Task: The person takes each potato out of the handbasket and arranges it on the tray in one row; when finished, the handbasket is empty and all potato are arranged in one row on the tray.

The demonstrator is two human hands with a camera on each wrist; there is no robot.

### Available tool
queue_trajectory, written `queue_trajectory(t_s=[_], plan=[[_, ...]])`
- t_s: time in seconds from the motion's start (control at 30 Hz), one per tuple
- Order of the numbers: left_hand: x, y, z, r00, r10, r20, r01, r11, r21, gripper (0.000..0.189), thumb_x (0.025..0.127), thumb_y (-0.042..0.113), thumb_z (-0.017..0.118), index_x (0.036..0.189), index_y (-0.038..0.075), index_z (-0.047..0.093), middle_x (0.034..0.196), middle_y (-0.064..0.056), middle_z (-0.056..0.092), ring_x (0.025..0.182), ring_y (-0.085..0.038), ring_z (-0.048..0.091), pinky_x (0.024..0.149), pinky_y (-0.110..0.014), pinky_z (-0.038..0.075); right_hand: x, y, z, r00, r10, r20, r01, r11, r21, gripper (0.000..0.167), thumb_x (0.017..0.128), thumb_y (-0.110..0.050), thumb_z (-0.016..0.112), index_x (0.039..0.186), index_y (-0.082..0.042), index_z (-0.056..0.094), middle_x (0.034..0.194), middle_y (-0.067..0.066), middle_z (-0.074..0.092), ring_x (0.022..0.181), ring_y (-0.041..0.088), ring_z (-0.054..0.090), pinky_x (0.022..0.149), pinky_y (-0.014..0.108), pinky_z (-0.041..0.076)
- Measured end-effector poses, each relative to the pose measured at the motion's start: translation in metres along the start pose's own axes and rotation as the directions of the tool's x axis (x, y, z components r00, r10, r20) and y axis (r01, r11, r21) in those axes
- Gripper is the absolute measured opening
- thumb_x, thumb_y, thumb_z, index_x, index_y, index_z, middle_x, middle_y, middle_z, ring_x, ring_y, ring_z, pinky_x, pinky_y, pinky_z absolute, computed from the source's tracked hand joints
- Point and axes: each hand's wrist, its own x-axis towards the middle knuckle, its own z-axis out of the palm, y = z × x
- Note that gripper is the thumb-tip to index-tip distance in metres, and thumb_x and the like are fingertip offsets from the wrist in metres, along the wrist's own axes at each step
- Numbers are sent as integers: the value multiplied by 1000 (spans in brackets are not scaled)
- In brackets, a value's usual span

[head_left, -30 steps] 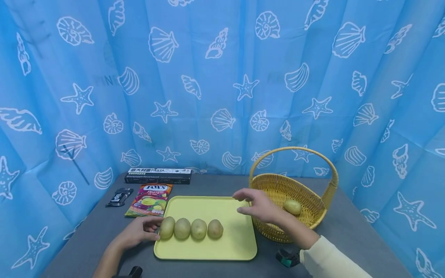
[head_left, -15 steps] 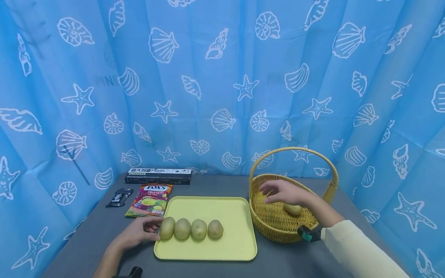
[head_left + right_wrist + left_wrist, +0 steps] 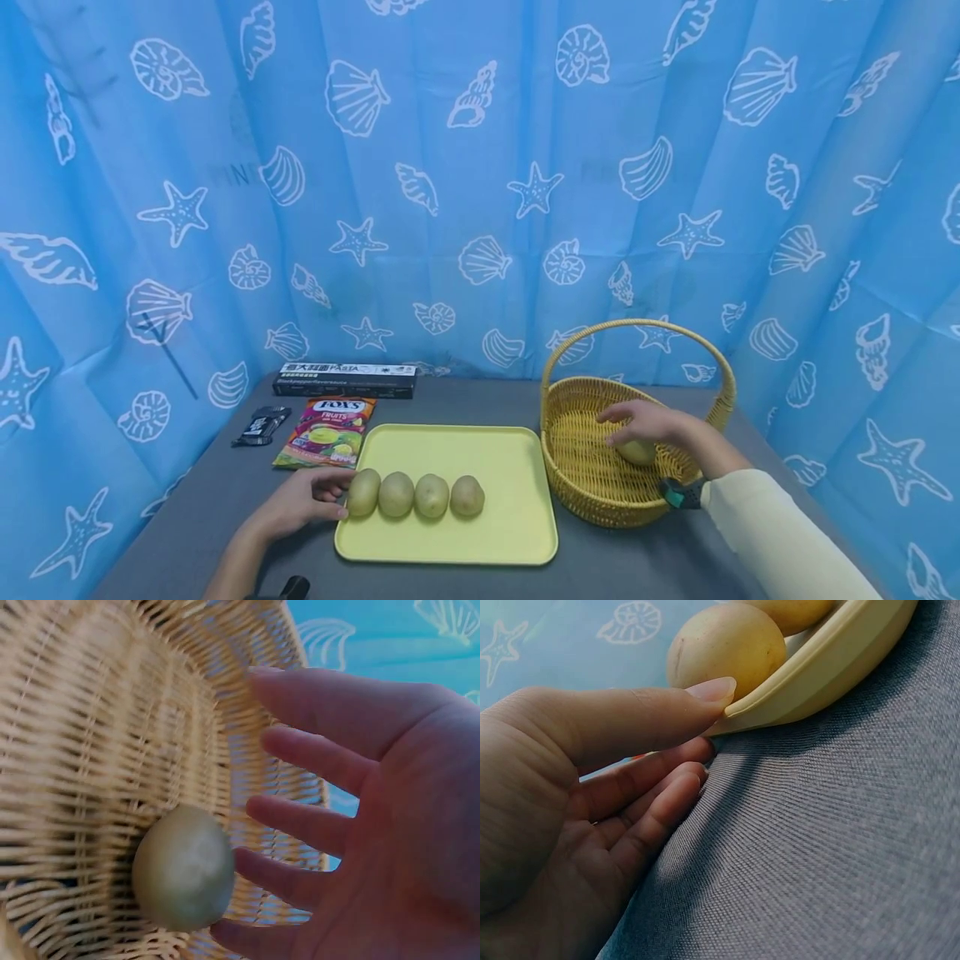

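Observation:
In the head view, my right hand (image 3: 648,423) is over the wicker basket (image 3: 585,492), close above a potato (image 3: 636,452) that it partly covers. The right wrist view shows its fingers spread beside this potato (image 3: 184,870), with nothing in the palm. My left hand (image 3: 300,504) is at the left edge of the yellow tray (image 3: 450,542). Its thumb (image 3: 705,691) rests at the tray rim (image 3: 780,694), and the other fingers extend loosely below. Several potatoes stand in a row on the tray, the leftmost potato (image 3: 363,492) right beside the left fingertips.
Behind the tray's left side lie a Fox's candy bag (image 3: 326,433) and a small black packet (image 3: 261,426). A black pasta box (image 3: 345,381) stands farther back. The basket's tall handle (image 3: 637,323) arches over it. A blue shell-patterned curtain (image 3: 465,208) hangs behind the grey table.
My right hand has moved right, from above the tray's right edge into the space over the basket, nearer the potato there. My left hand stays at the tray.

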Motion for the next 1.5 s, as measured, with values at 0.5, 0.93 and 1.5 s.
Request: queue_trajectory(t_s=[0.5,0.93,1.5], plan=[[1,-2,0,1000,6,-1,-6,1000,3,63,80,16,80,131,-10,54,114,-13,64,95,-24,57,78,-27,49,-1,16,9,987,158,41,-156,987,-32,41,81,-10,73,121,-3,65,119,17,56,96,30,53,74,43,49],[2,-2,-1,1000,3,7,-3,1000,16,62,80,17,80,131,-8,55,115,-13,64,95,-24,57,78,-27,49,-3,18,14,992,127,-15,-128,985,-118,59,62,14,71,116,-11,64,99,11,52,79,25,48,61,34,43],[2,-2,-1,1000,-14,2,14,999,44,64,79,21,81,131,-8,55,114,-11,64,94,-17,58,79,-28,49,-15,-22,25,954,-151,-259,143,988,-52,68,63,0,79,128,-5,59,113,15,59,82,22,55,65,37,46]])
